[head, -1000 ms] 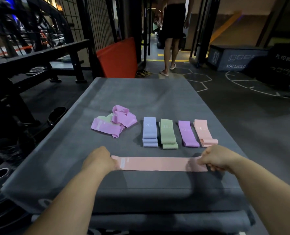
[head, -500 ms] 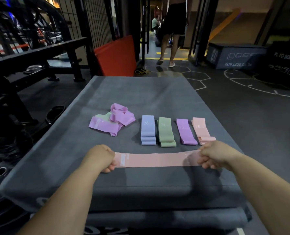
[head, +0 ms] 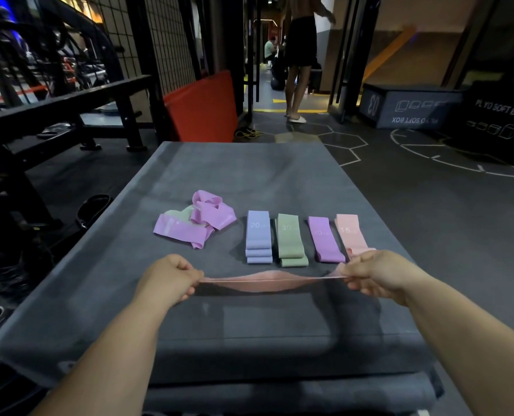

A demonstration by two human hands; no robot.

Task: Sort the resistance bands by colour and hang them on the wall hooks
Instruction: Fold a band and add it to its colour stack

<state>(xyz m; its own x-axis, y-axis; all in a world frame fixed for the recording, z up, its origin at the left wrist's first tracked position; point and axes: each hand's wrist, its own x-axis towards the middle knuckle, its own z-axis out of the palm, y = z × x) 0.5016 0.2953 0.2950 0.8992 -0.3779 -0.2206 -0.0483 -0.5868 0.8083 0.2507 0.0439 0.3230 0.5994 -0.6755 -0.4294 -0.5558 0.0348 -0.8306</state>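
- While it is pulled taut between both hands, the pink band (head: pixel 267 282) hangs just above the near half of the grey mat (head: pixel 249 163). It is seen almost edge-on and wider in the middle, and its shadow falls on the mat below.
- Left hand (head: pixel 171 276): fingers curled, pinching the band's left end over the mat's near-left part.
- Right hand (head: pixel 369 273): fingers curled, pinching the band's right end over the mat's near-right part, close to the right edge.
- Mid-mat, just beyond the held band: four folded lots in a row, side by side, not touching.
- Blue stack (head: pixel 258 235): marked 20, leftmost in the row, three layers showing at its near end.
- Green stack (head: pixel 290 238): marked 30, just right of the blue.
- Purple folded band (head: pixel 324 241): marked 10, next right.
- Pink stack (head: pixel 351 232): marked 15, nearest the mat's right edge, its near end partly hidden by the right hand.
- Loose pile (head: pixel 201 220): purple bands tangled on the mat's left-middle, apart from the blue stack, with a pale green band (head: pixel 177 214) partly under them.
- Beyond the mat's far edge: a red pad (head: pixel 201 106) leaning upright, with a yellow cord (head: pixel 248 133) on the floor beside it.
- Beyond the mat's far-right corner: a grey plyo box (head: pixel 408 108) with its print upside down, and a black box (head: pixel 498 121) further right.
- Standing person (head: pixel 300 49): well beyond the mat's far edge, in a doorway.
- Left of the mat: a black rack (head: pixel 69 106).
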